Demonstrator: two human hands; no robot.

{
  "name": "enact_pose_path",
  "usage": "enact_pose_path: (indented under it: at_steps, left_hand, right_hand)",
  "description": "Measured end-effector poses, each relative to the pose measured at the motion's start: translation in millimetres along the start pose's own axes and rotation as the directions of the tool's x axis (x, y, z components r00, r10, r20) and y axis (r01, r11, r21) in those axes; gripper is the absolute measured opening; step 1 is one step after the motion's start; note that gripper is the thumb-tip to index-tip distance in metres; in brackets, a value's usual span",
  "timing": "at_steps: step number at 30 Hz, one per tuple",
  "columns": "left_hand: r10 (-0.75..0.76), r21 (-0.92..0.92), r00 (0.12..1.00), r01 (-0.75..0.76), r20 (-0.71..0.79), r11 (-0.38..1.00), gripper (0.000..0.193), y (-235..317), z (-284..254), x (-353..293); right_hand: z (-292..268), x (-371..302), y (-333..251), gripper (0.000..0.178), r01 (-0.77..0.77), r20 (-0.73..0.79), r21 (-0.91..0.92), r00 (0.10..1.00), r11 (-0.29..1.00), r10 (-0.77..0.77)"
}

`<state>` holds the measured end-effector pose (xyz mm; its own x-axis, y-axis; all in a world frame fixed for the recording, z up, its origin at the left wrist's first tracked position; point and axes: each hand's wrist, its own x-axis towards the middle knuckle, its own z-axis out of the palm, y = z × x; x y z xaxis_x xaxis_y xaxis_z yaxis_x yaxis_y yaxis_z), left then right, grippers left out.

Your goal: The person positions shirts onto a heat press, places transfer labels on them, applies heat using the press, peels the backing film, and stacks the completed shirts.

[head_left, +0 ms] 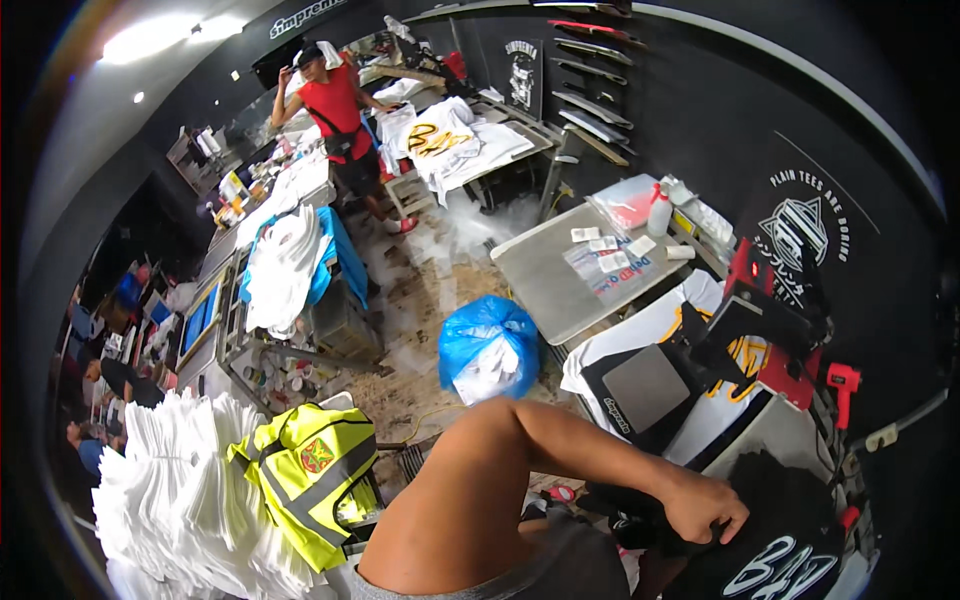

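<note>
My left arm rises from the lower edge and bends across to the right. At its end, my left hand is closed, its curled fingers at the black T-shirt and apparently gripping the cloth. White lettering marks the shirt's lower part. My right hand does not show; a bit of skin at the lower edge beside the shirt may be my right forearm. Just beyond the shirt stands a heat press in black and red, with a white T-shirt with yellow print spread under it.
A grey table holds small white packets and a spray bottle. A blue plastic bag stands on the floor. Stacked white shirts and a yellow safety vest lie at left. A red heat gun hangs right. A person in red stands far off.
</note>
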<state>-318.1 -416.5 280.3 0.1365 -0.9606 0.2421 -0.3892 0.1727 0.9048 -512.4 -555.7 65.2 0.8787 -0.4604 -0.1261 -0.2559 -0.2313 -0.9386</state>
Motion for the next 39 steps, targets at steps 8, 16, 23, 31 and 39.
enact_pose_path:
  at_steps: [8,16,23,31,39]
  left_hand:
    - [-0.143,0.104,0.951,0.119,0.275,0.987,0.049,-26,-12,-53]
    - [-0.290,0.528,0.826,-0.011,0.483,0.849,0.032,-136,-21,-149]
    - [-0.154,0.487,0.988,0.132,0.006,0.863,0.015,-121,-124,-122]
    - [-0.013,0.618,0.996,0.067,-0.092,0.783,0.016,-65,-139,-102]
    - [-0.072,0.489,0.985,0.140,-0.155,0.861,0.016,-41,-132,-66]
  right_hand:
    - [-111,-42,27,0.029,0.139,-0.441,-0.462,0.821,0.876,-0.363]
    - [-147,-162,25,0.035,-0.132,-0.019,-0.068,0.991,0.989,0.131]
    - [-108,-157,5,0.036,-0.210,-0.061,-0.262,0.978,0.942,0.202]
    - [-116,-129,-7,0.037,-0.173,-0.220,-0.427,0.972,0.887,0.083]
    - [-183,-149,19,0.039,-0.209,-0.433,-0.580,0.898,0.787,-0.080]
